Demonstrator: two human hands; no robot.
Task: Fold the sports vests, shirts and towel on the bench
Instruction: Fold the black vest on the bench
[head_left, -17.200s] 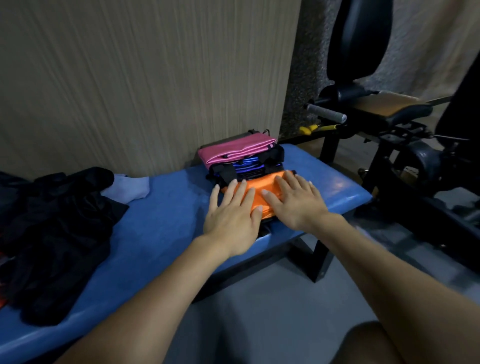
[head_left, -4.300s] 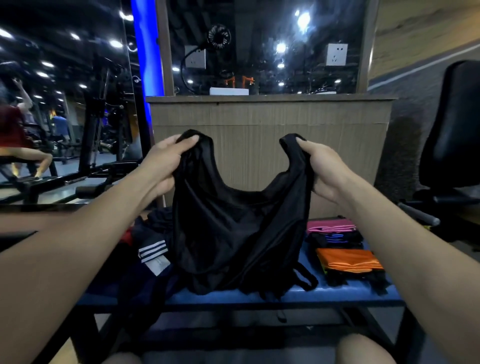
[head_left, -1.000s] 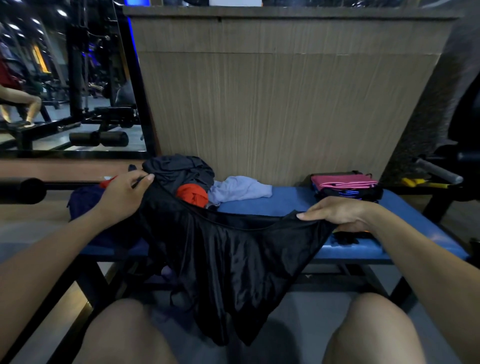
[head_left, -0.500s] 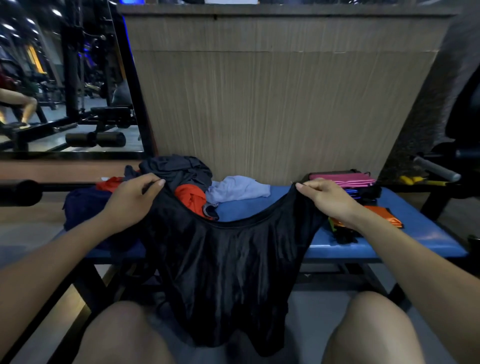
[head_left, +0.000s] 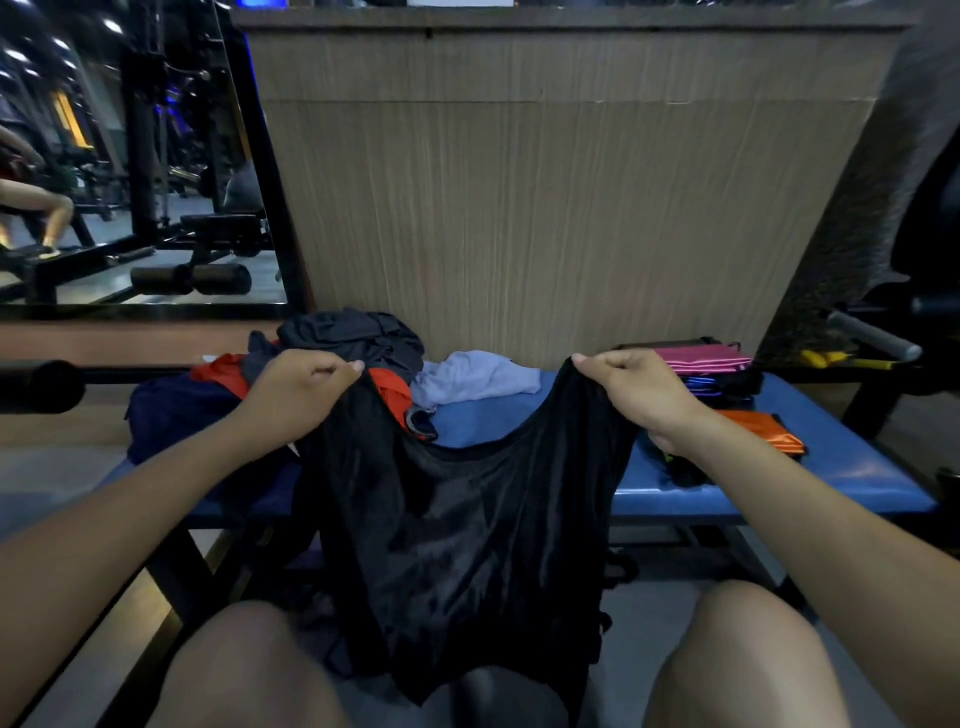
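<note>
A black sports vest hangs in front of the blue bench, its lower part draping down between my knees. My left hand pinches its left shoulder strap and my right hand pinches the right one, holding the neckline spread above the bench. Behind lie unfolded clothes: a dark grey garment, a red one, a navy one and a pale blue towel. Folded pieces are stacked at the right: pink on top, orange in front.
A wood-panelled wall stands right behind the bench. A mirror at left reflects gym machines and a person. A padded bar juts in from the left, and black gym equipment with a grey handle stands at the right.
Both hands have lifted the vest slightly and drawn its straps upright and apart; a second ago my right hand lay lower on the bench with the vest slack.
</note>
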